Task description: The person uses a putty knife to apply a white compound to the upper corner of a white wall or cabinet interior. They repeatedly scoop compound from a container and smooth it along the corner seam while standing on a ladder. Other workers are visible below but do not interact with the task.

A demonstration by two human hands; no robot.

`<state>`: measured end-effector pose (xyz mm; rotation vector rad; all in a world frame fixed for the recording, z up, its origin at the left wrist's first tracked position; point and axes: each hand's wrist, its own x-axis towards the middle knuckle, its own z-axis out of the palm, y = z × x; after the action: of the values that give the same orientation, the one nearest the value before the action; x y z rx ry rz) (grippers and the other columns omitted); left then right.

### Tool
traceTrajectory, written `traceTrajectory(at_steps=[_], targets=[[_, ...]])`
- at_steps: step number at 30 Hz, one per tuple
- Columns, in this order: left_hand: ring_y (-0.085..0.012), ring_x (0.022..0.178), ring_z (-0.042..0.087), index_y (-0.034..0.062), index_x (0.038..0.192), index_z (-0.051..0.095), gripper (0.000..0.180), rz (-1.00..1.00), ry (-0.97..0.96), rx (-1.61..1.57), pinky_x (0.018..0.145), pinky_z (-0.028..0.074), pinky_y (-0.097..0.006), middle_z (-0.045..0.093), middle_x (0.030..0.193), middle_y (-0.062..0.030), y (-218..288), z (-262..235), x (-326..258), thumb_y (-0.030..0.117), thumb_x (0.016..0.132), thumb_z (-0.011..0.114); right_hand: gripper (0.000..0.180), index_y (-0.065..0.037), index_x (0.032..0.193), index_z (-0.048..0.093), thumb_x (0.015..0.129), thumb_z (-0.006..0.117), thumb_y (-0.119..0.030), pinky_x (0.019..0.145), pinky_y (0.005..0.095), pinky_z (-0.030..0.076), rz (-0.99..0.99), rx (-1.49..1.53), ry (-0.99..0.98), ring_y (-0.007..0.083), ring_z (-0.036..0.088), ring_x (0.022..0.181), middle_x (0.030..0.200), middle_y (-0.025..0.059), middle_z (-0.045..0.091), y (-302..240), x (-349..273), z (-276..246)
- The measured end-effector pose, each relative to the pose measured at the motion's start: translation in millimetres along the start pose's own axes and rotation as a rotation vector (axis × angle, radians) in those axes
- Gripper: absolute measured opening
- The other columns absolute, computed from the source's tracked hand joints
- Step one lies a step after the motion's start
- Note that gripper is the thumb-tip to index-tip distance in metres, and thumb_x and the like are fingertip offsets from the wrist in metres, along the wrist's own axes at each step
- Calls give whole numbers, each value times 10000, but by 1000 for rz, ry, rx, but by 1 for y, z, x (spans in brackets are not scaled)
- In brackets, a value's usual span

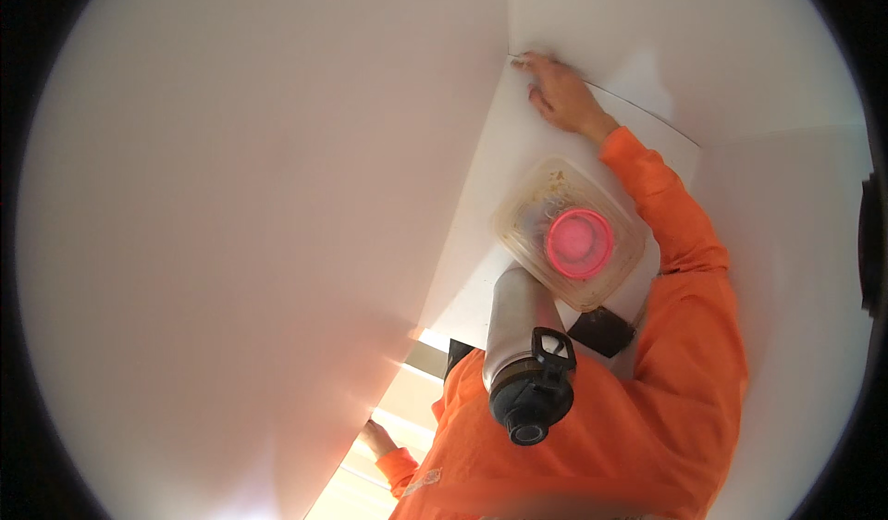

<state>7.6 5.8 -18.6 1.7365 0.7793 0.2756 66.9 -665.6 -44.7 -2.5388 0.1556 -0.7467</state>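
Observation:
My right hand [566,99] reaches to the far corner of a white shelf [490,164], where two white walls meet. Its index finger is stretched into the corner and the thumb stands apart. The other fingers are slightly blurred, and a pale spot at the fingertips is too small to make out. At the lower left, my left hand [376,439] is at the edge of the large white panel [268,224], which partly hides it. Between my right arm and this panel sits a stained clear plastic container [527,191] with a round pink-rimmed container [580,243] over it.
A silver bottle [521,312] with a black lid leans toward my orange-sleeved body. Beside it lies a dark, flat piece [601,331]. Another white wall [786,242] stands close on the right. Bright light and pale slats [407,395] show below the shelf at the lower left.

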Motion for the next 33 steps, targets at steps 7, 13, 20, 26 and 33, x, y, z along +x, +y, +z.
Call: traceTrajectory(at_steps=[7,13,20,26,33], targets=[[-187,867,635,-58,1066,612,257,-3,-41,-14,693,529,-281,645,1019,-110,0,4,6,152,918,618,391,-7,1220,461,855,535,-126,841,452,488,78,32,-64,364,609,961,1021,201,638,-24,9,-3],[-189,863,636,-60,1065,611,256,-5,-56,-15,690,532,-284,645,1017,-113,-1,6,8,150,918,618,438,0,1265,423,861,540,-119,839,447,500,80,11,-118,375,630,905,1065,206,640,-30,7,-10],[-191,859,637,-63,1063,610,255,-9,-62,-38,688,535,-288,645,1015,-117,-2,6,9,147,917,618,469,-21,1312,404,870,535,-111,936,436,471,-8,-128,105,379,576,1078,1223,219,570,-23,-4,-21],[-194,855,639,-65,1061,609,254,2,-63,-65,685,538,-290,644,1013,-120,-4,1,8,144,917,618,481,-39,1332,401,869,519,-97,929,453,471,24,-152,-167,360,580,1066,1236,187,565,-20,-18,-31],[-196,851,640,-68,1059,608,253,4,-60,-159,683,541,-294,644,1010,-124,-3,-3,5,141,917,618,522,-7,1354,351,864,512,-86,924,439,467,216,-228,58,352,592,1046,1172,179,601,-26,-34,-32]])
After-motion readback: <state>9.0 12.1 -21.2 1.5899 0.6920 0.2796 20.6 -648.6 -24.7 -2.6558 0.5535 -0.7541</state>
